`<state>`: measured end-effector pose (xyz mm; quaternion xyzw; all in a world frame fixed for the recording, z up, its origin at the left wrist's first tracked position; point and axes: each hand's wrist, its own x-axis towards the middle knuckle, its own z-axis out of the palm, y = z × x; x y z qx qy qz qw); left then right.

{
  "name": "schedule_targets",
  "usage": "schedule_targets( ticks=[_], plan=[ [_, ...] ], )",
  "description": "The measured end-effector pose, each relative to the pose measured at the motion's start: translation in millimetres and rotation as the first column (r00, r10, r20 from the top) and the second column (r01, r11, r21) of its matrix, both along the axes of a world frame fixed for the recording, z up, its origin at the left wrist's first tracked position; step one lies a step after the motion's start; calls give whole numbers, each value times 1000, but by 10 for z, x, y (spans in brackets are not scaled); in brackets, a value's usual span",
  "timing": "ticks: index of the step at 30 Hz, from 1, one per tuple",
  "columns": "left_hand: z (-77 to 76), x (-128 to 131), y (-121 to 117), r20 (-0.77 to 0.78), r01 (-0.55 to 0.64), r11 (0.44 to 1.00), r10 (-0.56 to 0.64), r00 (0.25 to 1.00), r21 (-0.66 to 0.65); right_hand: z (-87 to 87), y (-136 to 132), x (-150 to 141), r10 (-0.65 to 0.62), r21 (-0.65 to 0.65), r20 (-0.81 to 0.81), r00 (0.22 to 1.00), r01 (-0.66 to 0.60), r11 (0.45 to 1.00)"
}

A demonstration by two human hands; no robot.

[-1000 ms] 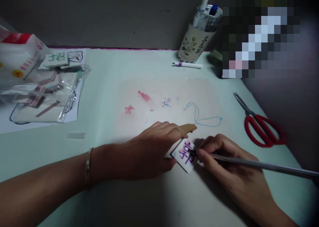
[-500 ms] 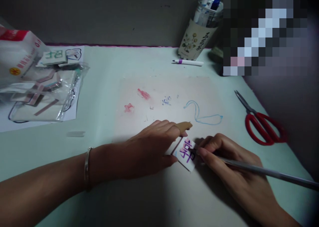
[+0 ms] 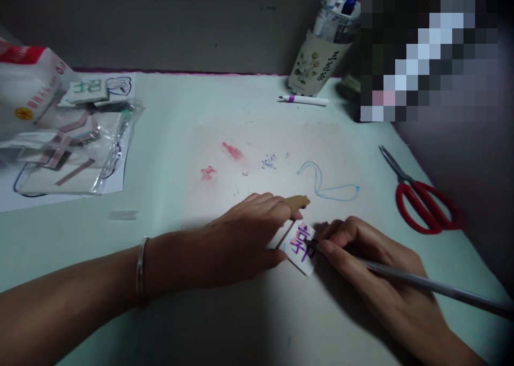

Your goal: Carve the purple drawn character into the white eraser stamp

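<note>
My left hand point(image 3: 249, 237) is closed round a small white block point(image 3: 299, 264), holding it by its left side. A purple Chinese character is drawn on the block's upper face, with a pink smear near its top. A tan piece point(image 3: 299, 201) sticks out by my left fingers; its kind is unclear. My right hand point(image 3: 373, 269) pinches a long, slim, silver-grey pen-like tool point(image 3: 433, 286). The tool's front end points at the character, and its tip is hard to make out among the fingers. Both hands are over a pale sheet point(image 3: 257, 195) marked with a blue swan outline.
Red-handled scissors point(image 3: 428, 208) lie on the right. A purple-banded marker point(image 3: 304, 100) rests before a jar of pens point(image 3: 317, 61). At the left are a plastic bag point(image 3: 32, 93), a green-marked block point(image 3: 88, 91), a clear packet point(image 3: 72, 157) and a small pale strip point(image 3: 122, 215).
The tool's rear end has dipped slightly as my right hand shifts a little on the character. My left hand keeps the block in place.
</note>
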<state>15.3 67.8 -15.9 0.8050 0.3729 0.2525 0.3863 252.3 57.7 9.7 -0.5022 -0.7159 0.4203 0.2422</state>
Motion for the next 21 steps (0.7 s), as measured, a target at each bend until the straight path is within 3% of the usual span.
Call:
schedule_targets(
  ticks=[21],
  plan=[
    [73,9,2,-34,-17,999,15,999,-39,24,13,7,51,-7,41,998,-51,999]
  ],
)
